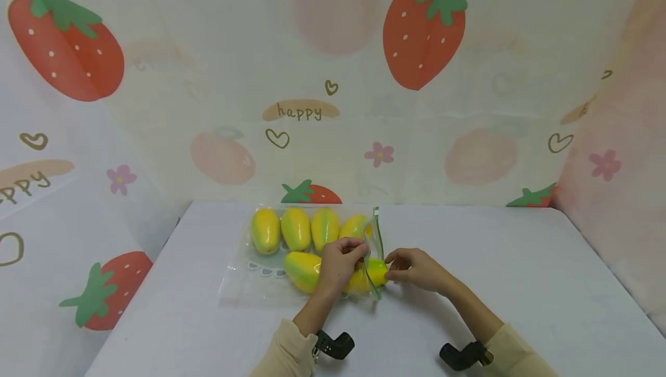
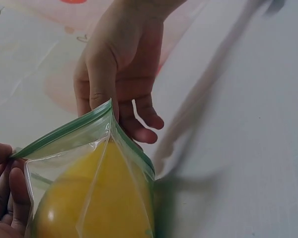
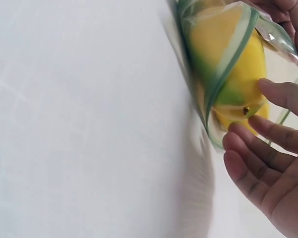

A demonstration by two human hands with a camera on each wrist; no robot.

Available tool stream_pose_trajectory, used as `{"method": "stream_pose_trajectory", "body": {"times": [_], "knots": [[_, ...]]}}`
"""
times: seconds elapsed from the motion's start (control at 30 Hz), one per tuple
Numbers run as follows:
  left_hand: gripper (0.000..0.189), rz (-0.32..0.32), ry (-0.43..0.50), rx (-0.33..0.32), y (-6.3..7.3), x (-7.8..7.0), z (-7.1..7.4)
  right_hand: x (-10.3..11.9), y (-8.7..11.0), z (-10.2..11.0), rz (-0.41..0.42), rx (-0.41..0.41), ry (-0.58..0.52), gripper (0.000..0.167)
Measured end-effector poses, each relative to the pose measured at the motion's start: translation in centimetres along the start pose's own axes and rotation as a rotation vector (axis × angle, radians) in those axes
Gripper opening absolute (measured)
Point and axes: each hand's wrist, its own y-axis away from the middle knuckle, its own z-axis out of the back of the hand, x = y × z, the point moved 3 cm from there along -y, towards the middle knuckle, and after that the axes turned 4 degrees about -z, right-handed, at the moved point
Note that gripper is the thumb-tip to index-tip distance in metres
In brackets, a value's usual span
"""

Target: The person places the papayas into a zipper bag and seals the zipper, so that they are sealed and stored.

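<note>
A clear zip bag [image 1: 236, 284] with a green-edged mouth lies on the table, holding several yellow-green mangoes [image 1: 296, 229]. My left hand [image 1: 339, 264] reaches over the bag and pinches the green zip edge [image 2: 59, 131], lifting that side of the mouth. At the open mouth, the end of one mango [image 3: 243, 64] points out toward my right hand [image 1: 418, 270]. The thumb and index fingertip of that hand touch or nearly touch this end, its other fingers loosely bent and apart. Another mango [image 1: 302, 270] lies partly hidden behind my left hand.
The white table [image 1: 494, 261] stretches to both sides of the bag. A cloth with printed strawberries [image 1: 424, 30] hangs behind it and at the sides. Each wrist carries a black camera [image 1: 335, 345].
</note>
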Motion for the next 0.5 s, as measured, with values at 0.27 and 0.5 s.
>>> {"method": "stream_pose_trajectory", "body": {"times": [0.27,0.5], "knots": [[0.02,-0.016,-0.001,-0.009,0.0,-0.1,0.0,0.5,-0.2,-1.1,-0.028,-0.001,-0.14,0.035],[0.021,-0.029,0.001,-0.006,-0.1,-0.3,0.1,0.7,-0.2,-1.9,-0.026,0.019,-0.188,0.035]]}}
